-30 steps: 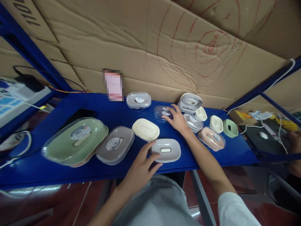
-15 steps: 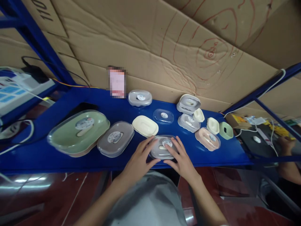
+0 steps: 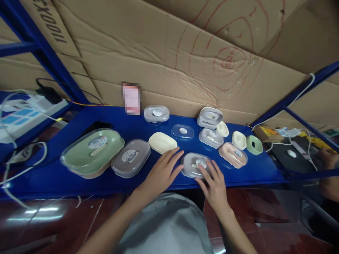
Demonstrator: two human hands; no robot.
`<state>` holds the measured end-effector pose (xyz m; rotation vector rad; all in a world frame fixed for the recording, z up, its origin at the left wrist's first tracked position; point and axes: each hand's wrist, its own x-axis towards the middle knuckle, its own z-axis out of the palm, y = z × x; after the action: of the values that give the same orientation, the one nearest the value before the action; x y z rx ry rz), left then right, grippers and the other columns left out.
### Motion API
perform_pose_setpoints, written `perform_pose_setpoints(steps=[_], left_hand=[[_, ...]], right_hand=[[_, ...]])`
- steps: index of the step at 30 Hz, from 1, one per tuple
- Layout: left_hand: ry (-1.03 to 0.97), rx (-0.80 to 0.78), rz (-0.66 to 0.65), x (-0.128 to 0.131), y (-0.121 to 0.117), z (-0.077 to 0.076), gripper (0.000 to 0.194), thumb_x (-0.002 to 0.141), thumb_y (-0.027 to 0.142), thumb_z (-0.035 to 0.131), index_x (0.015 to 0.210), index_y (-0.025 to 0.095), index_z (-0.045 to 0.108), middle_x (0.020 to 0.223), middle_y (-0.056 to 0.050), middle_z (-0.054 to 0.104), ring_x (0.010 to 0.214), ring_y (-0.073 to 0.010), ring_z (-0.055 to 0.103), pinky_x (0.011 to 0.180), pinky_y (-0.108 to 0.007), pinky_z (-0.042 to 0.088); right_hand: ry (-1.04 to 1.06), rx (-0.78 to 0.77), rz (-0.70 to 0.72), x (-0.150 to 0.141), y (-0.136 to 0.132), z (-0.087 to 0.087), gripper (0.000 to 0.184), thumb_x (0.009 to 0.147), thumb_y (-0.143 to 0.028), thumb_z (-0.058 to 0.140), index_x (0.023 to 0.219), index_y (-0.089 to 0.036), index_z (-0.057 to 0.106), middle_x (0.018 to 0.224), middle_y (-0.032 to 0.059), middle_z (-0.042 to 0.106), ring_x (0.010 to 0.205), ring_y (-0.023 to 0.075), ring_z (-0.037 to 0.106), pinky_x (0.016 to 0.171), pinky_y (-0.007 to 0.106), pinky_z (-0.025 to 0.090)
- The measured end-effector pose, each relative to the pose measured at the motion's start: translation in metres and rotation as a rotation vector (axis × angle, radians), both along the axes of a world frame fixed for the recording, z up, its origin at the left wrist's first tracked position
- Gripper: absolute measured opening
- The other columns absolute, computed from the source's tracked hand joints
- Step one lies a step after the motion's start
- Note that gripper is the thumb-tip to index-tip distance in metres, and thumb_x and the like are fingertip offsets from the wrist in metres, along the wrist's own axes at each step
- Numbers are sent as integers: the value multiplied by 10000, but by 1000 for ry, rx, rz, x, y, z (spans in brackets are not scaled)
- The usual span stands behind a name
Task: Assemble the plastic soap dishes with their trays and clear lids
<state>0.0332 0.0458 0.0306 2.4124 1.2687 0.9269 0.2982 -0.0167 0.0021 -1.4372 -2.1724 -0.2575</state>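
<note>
Head: grey box (image 3: 188, 168), long axis left-right

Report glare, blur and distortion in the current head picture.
Head view: glare streaks on the red floor; a pixelated patch before the cardboard; blue posts leaning, perhaps from lens distortion; label on the clear lid by the right hand too soft to read.

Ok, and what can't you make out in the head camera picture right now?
All in the head view:
Right end of the gray lidded container in front: covered by the right hand.
Print on its label: too small.
Near edge of the dark flat thing: hidden by the big green container.
Contents of the pinkish panel: pixelated.
Co-worker's hand: blurred near the right edge, grip unclear.
</note>
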Motion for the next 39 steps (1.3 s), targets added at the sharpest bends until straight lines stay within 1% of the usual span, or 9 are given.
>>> perform_pose_setpoints(steps=[7,9,13,19,23,27,33,36,39], left_hand=[[374,94,69,54,80,25,408,1009,195,646,1387,41,635,1554,-303,550,1470,-455,517,1235,-738,297],[410,100,5,62,68,18,328,969,235,722,1252,70,714,1544,-287,569,1428,-436,565,1247,-707,311],[432,150,-90,57,3,-5,401,1006,321,682,1379,173,666,1566,-185,584,1443,-353,562,1237,-562,401],[310,238,-79,22,-64,-28,364,1076,340,554,1417,239,635,1488,-90,651,1377,-284,594,1251,-538,372],[284,237,-70,13,-63,-24,362,1070,283,540,1413,223,639,1449,-109,671,1339,-294,621,1224,-549,417],[261,200,-61,13,-55,-24,430,1069,293,540,1489,212,579,1504,-142,635,1383,-314,606,1217,-569,444],[104,127,60,-3,-35,-30,587,1054,137,416,1633,228,409,1667,-163,468,1538,-324,468,1221,-558,462],[109,91,212,-12,-20,-27,579,1035,120,426,1610,185,442,1657,-189,476,1556,-366,432,1230,-639,411],[139,52,171,-9,-16,-22,480,1031,110,454,1484,191,591,1492,-157,648,1424,-330,568,1155,-565,483]], right_hand=[[8,111,-357,34,-12,-2,531,1076,-380,568,1596,-285,515,1470,198,553,1342,385,539,1047,588,511],[-22,122,-426,44,-13,1,517,1080,-394,546,1579,-260,540,1397,207,590,1264,383,563,999,577,523],[-36,117,-483,56,-12,10,493,1076,-450,545,1517,-239,610,1320,203,629,1191,380,579,963,565,534],[66,22,-228,20,24,20,400,1084,-345,545,1457,-227,626,1396,165,655,1298,334,599,1060,524,542],[72,-69,-95,-24,84,27,386,1096,-198,441,1425,-198,643,1527,145,622,1486,310,519,1189,522,470],[35,-104,-57,-56,114,39,515,1109,-254,448,1618,-180,479,1729,164,367,1627,341,302,1299,587,311],[-49,-329,388,-57,74,51,531,1150,-405,415,1668,-290,388,1685,71,467,1595,233,386,1309,533,335],[-107,-395,358,-28,49,40,683,1076,-561,559,1679,-312,356,1731,87,383,1626,302,315,1296,623,322],[-76,-360,211,11,32,21,678,1080,-509,577,1688,-340,329,1745,93,356,1634,324,290,1251,609,396]])
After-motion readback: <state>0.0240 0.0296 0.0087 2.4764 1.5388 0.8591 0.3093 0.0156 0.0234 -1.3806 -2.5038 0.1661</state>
